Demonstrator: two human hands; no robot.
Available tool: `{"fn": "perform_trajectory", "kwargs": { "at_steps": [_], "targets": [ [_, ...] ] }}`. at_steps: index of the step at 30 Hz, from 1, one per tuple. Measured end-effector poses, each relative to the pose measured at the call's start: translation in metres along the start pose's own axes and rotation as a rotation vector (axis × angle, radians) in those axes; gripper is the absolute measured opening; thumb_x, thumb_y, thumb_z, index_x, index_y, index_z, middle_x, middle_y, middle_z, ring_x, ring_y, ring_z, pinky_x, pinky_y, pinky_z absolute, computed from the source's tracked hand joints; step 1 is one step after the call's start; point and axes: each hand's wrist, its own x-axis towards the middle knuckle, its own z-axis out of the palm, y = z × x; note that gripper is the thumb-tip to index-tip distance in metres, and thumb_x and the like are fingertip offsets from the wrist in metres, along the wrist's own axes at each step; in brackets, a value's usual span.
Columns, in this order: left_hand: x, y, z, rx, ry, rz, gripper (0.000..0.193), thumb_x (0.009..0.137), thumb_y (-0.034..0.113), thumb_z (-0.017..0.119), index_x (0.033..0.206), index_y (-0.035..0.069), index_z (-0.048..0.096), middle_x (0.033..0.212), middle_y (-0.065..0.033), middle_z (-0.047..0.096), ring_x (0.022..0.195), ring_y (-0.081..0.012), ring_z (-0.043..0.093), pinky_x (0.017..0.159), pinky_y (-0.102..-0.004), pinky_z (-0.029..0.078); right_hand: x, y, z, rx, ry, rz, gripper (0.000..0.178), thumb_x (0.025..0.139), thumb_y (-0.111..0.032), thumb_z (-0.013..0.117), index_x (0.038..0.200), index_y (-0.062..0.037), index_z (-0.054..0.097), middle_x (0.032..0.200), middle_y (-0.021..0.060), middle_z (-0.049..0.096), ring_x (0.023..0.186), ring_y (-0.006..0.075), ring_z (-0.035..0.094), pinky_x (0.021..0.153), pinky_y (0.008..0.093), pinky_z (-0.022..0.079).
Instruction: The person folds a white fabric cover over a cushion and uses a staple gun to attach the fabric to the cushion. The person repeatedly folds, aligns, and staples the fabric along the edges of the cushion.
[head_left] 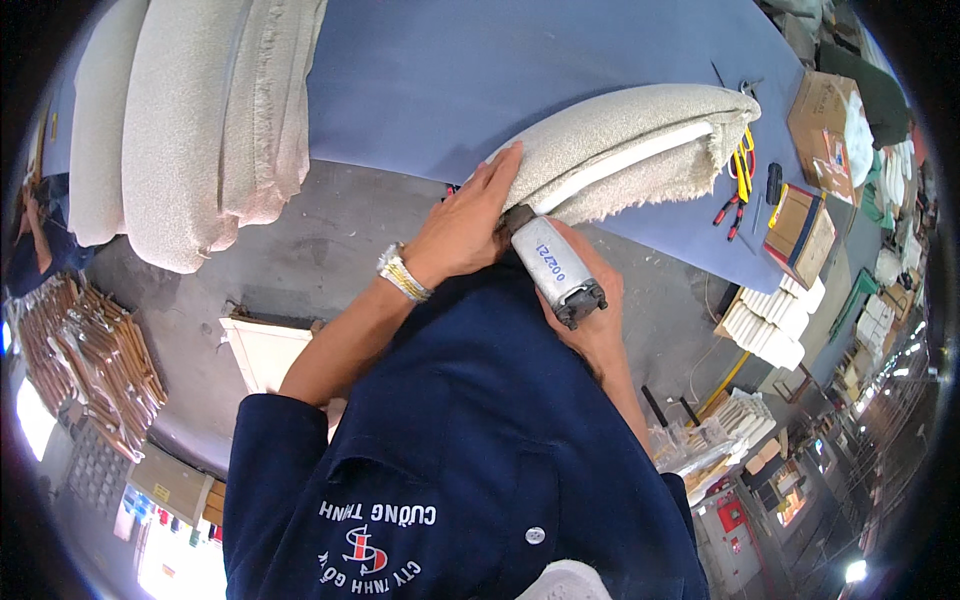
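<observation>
A curved piece upholstered in beige fabric lies on the blue-grey tabletop, its frayed fabric edge and a long white strip facing me. My left hand grips its near left end, fingers stretched along the outer fabric; the thumb is mostly hidden. In my right hand is a silver pneumatic staple gun, its dark nose against or very close to the piece's near end. The gun's body hides most of my right fingers. Where the nose meets the fabric is hard to make out.
Several beige upholstered pieces overhang the table at left. Yellow-handled scissors, red-handled pliers and an open small box lie right. A cardboard box stands beyond. Stacked wooden frames fill the floor at far left, near another person.
</observation>
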Motion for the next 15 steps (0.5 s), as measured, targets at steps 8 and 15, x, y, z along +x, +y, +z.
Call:
{"fn": "perform_trajectory", "kwargs": {
  "at_steps": [8, 15],
  "targets": [
    [-0.019, -0.025, 0.012, -0.155, 0.053, 0.044, 0.104, 0.078, 0.003, 0.076, 0.164, 0.009, 0.018, 0.165, -0.0276, 0.029, 0.151, -0.0430, 0.033, 0.124, -0.0448, 0.031, -0.009, 0.010, -0.005, -0.094, -0.032, -0.071, 0.059, 0.084, -0.007, 0.078, 0.139, 0.0002, 0.060, 0.123, 0.0197, 0.072, 0.112, 0.0270, 0.072, 0.097, 0.0357, 0.055],
    [-0.024, -0.008, 0.015, -0.072, 0.043, -0.038, 0.106, 0.076, 0.003, 0.076, 0.165, 0.015, 0.019, 0.166, -0.0246, 0.029, 0.153, -0.0443, 0.029, 0.122, -0.0483, 0.036, -0.020, 0.016, -0.005, -0.086, -0.053, -0.033, 0.058, 0.083, -0.005, 0.078, 0.138, -0.0026, 0.061, 0.123, 0.0169, 0.073, 0.110, 0.0220, 0.073, 0.095, 0.0335, 0.055]
  ]
}}
